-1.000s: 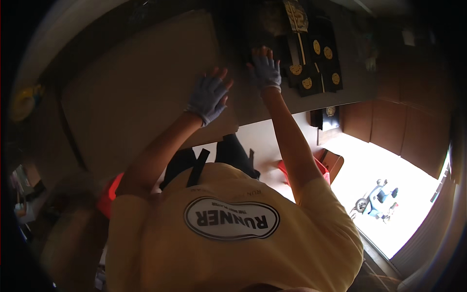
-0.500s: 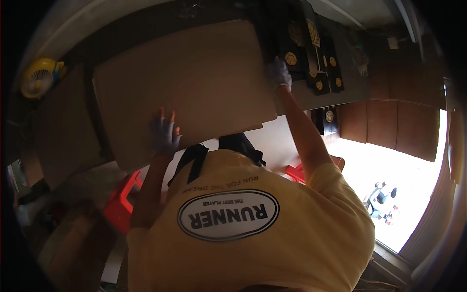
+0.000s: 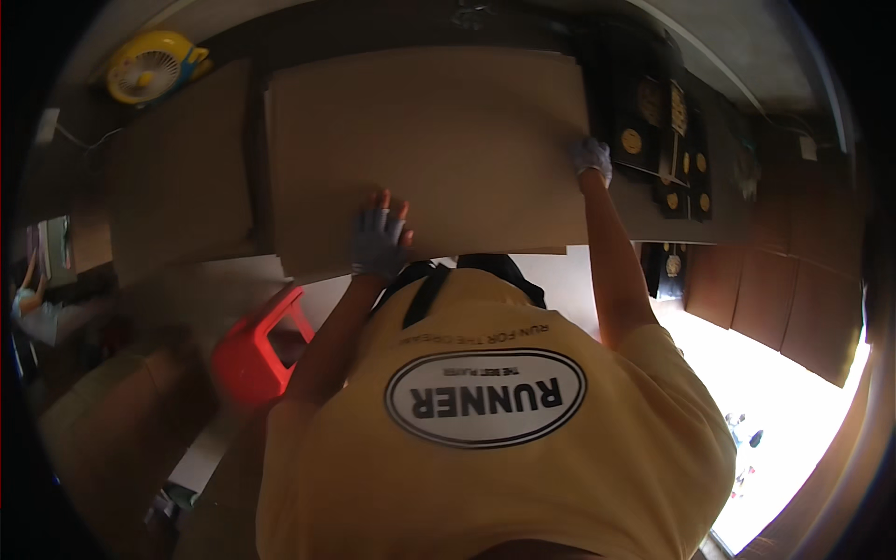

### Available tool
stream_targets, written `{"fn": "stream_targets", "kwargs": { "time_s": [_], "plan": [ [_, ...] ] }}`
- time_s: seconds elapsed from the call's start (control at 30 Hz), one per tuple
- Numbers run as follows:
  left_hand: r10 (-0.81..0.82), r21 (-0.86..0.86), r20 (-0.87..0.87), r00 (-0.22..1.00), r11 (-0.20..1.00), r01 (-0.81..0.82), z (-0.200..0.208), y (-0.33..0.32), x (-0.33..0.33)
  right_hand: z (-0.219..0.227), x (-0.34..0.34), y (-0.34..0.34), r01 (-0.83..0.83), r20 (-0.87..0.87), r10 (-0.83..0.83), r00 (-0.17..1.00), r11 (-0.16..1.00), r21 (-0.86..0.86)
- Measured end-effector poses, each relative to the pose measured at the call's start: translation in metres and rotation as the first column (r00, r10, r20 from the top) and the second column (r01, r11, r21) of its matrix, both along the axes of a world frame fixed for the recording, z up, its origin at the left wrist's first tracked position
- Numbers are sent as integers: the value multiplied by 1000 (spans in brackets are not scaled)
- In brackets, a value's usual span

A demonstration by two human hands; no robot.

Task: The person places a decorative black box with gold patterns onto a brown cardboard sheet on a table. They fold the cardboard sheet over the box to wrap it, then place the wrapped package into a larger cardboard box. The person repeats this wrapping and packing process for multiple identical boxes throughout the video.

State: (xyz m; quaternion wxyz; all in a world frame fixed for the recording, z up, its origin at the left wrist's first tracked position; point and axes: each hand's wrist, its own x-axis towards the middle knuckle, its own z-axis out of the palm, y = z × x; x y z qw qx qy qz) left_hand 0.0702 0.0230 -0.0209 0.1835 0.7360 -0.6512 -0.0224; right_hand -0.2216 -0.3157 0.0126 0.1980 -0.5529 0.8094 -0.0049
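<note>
A stack of large flat brown cardboard sheets (image 3: 439, 121) lies across the table in front of me. My left hand (image 3: 379, 238), in a grey fingertip-less glove, rests on the near part of the top sheet with its fingers spread. At the right edge of the stack, my gloved right hand (image 3: 592, 161) has its fingers curled at the sheet's border. What lies under those fingers is hidden. Just beyond that hand are several black flat pieces with round gold emblems (image 3: 632, 141).
More cardboard (image 3: 182, 168) lies on the left, below a yellow fan (image 3: 147, 70). A red plastic stool (image 3: 252, 359) stands at my left. Brown panels (image 3: 761, 289) stand at the right beside a bright doorway (image 3: 719, 373). Another person's arm (image 3: 33, 294) shows at far left.
The view has swung, so the table and fan appear farther right. My left hand still lies on the cardboard; my right hand is still at its right edge, now lower along it.
</note>
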Motion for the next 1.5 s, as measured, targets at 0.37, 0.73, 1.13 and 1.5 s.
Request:
{"fn": "stream_targets", "kwargs": {
  "time_s": [0.37,0.73,1.13,1.5],
  "plan": [
    [-5,5,-16,1000,1000,5,5,5,2,55,12,15,-262,-199,246,949,964,-56],
    [676,24,-134,725,733,-680,10,-11,90,-27,-124,-95,-256,240,286,928,955,-148],
    [-100,-445,-654,750,853,-274,76,-102,93,52,-1,-20,-479,308,903,300,421,-770],
    [324,282,95,941,898,-337,40,-187,-3,71,121,60,-678,-15,745,666,597,-428]
  ]
}}
